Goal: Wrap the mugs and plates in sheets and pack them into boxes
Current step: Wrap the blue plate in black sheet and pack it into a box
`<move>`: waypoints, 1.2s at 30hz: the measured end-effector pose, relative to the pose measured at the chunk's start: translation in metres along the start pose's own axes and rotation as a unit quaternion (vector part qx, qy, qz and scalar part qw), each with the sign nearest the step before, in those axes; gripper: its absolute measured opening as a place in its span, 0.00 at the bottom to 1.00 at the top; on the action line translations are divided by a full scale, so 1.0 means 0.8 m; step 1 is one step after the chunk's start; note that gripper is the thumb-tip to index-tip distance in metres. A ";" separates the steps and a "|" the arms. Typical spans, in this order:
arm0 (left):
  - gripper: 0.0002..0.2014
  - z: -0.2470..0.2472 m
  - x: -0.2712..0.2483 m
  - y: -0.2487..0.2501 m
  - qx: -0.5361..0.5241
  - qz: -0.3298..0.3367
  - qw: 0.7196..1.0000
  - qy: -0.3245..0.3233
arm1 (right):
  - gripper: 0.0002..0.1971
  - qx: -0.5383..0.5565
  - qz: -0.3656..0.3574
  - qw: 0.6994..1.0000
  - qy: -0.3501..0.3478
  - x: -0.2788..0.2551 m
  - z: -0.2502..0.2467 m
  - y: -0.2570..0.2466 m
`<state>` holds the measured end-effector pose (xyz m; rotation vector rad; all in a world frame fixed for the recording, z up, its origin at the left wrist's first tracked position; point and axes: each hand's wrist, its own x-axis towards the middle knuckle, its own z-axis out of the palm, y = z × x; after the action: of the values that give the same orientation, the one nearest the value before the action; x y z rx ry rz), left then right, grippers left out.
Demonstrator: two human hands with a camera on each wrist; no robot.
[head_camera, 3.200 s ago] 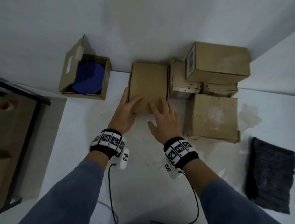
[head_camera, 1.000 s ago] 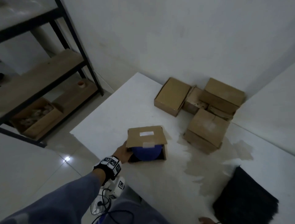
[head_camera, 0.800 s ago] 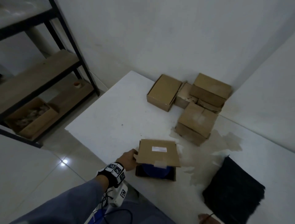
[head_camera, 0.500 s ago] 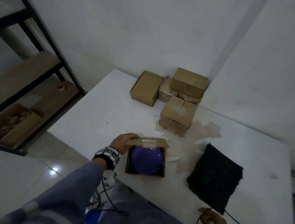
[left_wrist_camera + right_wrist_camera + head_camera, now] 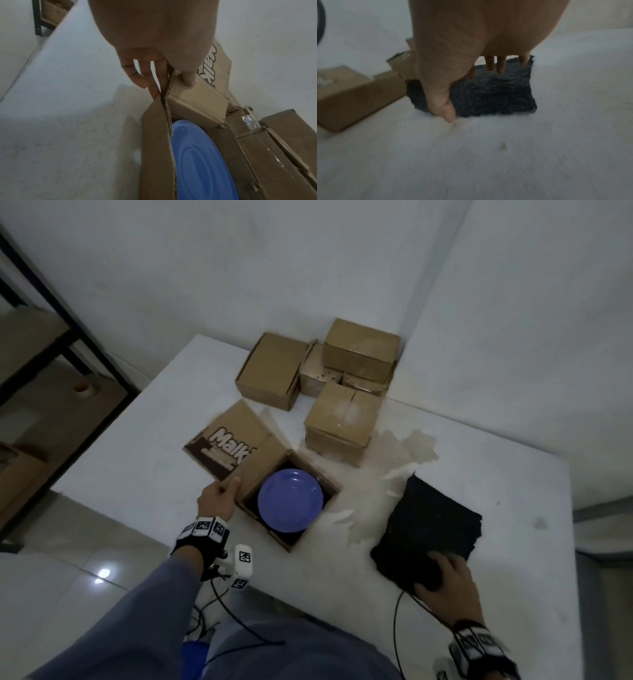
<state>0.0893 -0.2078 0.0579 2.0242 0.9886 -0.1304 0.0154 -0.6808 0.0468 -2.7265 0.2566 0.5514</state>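
Observation:
An open cardboard box (image 5: 291,542) sits near the table's front edge with a blue plate (image 5: 290,500) lying flat inside it. My left hand (image 5: 227,486) pinches the box's left flap, thumb inside and fingers outside. The left wrist view shows that left hand (image 5: 168,81) on the flap edge above the plate (image 5: 193,159). A stack of dark sheets (image 5: 438,518) lies to the right. My right hand (image 5: 440,575) rests on its near corner. In the right wrist view the fingers (image 5: 494,66) lie straight on top of the sheets (image 5: 493,94), with the thumb at the near edge.
Several closed cardboard boxes (image 5: 342,422) are grouped in the far corner against the walls. A metal rack with wooden shelves (image 5: 68,320) stands beyond the table's left edge. A stained patch (image 5: 404,450) marks the table (image 5: 137,467). Cables hang at the front edge.
My left hand has pulled the plate box from the back left to the front edge and folded its lid back, baring the plate. My right hand has come onto the dark sheets.

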 end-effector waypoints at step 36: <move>0.23 -0.022 -0.017 0.047 -0.203 0.134 0.966 -0.086 | 0.08 -0.203 -0.498 0.842 -0.037 0.046 0.066 -0.359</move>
<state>0.1014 -0.2151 0.0996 1.7124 0.5691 0.0404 0.1001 -0.4000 0.0720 -2.6875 -1.3641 0.3995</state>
